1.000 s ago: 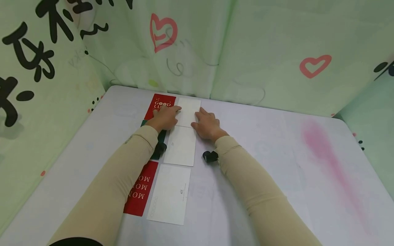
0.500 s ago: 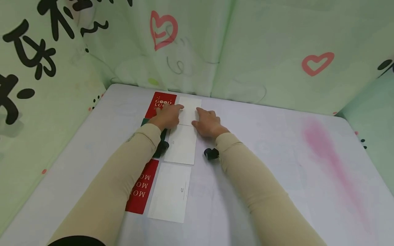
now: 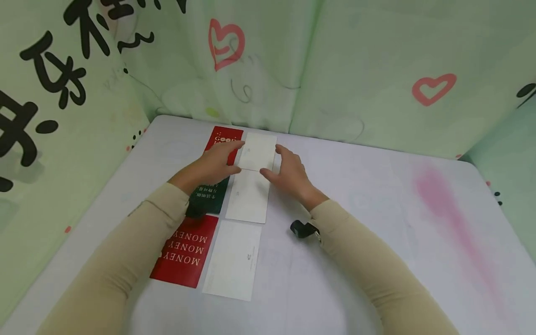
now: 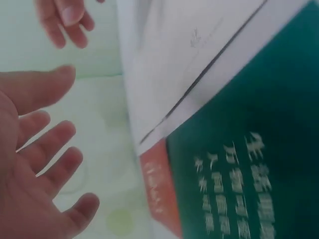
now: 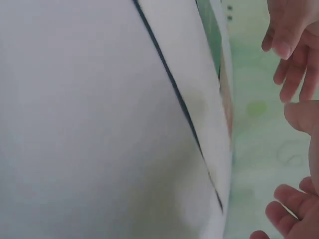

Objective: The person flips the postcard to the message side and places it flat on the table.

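Left hand (image 3: 211, 164), spread, hovers above a red card (image 3: 228, 133) and green card (image 3: 211, 197); right hand (image 3: 292, 174), also spread, flanks the farthest white card (image 3: 258, 153) on the bench (image 3: 356, 209).

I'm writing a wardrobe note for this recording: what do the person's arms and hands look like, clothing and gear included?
The left sleeve and right sleeve are long and beige, reaching to about the wrists. A small black device shows at each: one left, one right. The left hand and right hand are bare, without gloves.
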`<move>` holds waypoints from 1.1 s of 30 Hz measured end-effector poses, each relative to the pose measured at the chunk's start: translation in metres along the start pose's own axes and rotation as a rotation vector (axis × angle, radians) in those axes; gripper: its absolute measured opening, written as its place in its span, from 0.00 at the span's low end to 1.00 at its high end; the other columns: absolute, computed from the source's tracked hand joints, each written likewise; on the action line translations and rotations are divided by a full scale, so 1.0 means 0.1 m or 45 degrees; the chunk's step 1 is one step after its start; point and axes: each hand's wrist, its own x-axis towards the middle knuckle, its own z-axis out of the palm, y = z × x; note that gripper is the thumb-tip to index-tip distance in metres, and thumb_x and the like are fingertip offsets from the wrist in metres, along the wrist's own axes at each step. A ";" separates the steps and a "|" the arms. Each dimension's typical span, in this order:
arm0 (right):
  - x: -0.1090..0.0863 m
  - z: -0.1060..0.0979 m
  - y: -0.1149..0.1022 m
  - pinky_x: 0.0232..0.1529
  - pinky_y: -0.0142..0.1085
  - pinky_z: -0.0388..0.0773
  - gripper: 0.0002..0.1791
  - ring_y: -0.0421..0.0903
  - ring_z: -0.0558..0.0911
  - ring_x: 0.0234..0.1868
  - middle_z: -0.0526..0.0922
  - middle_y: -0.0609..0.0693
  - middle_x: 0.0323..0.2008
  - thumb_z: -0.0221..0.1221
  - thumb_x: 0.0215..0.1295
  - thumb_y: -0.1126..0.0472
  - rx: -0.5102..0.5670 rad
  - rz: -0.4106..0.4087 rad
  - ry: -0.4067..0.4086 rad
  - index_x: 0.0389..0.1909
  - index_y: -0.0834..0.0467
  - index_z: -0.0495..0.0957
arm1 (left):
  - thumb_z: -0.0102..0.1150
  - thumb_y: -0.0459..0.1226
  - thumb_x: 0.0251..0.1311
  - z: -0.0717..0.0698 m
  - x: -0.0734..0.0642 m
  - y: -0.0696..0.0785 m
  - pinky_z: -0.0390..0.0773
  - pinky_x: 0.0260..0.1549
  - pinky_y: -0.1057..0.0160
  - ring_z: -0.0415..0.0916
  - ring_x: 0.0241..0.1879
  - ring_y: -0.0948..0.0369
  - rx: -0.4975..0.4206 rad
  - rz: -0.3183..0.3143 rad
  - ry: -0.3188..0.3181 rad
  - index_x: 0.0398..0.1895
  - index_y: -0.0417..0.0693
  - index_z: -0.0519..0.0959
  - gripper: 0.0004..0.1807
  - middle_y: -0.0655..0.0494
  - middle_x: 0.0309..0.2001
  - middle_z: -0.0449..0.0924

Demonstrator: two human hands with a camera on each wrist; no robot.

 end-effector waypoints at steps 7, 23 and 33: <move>-0.57 0.05 -0.14 0.71 0.50 0.59 0.48 0.57 0.62 0.72 0.64 0.60 0.71 0.69 0.62 0.48 0.017 -0.120 -0.101 0.75 0.66 0.56 | 0.71 0.37 0.59 -0.10 -0.70 -0.04 0.70 0.60 0.41 0.56 0.71 0.44 -0.061 0.105 -0.022 0.77 0.43 0.57 0.45 0.41 0.72 0.60; -1.35 0.58 -0.90 0.61 0.47 0.68 0.49 0.47 0.68 0.66 0.73 0.49 0.64 0.72 0.52 0.40 -0.275 -0.353 -0.436 0.72 0.55 0.64 | 0.83 0.39 0.41 0.05 -1.77 -0.40 0.85 0.35 0.51 0.62 0.62 0.36 -0.082 -0.045 -0.109 0.69 0.40 0.68 0.49 0.36 0.62 0.69; -1.47 0.85 -1.11 0.66 0.51 0.62 0.51 0.46 0.62 0.71 0.73 0.42 0.65 0.72 0.46 0.32 -0.632 -0.425 -0.579 0.70 0.49 0.67 | 0.86 0.45 0.29 0.31 -2.13 -0.58 0.85 0.33 0.54 0.64 0.61 0.37 -0.076 -0.093 -0.174 0.67 0.46 0.72 0.53 0.42 0.59 0.72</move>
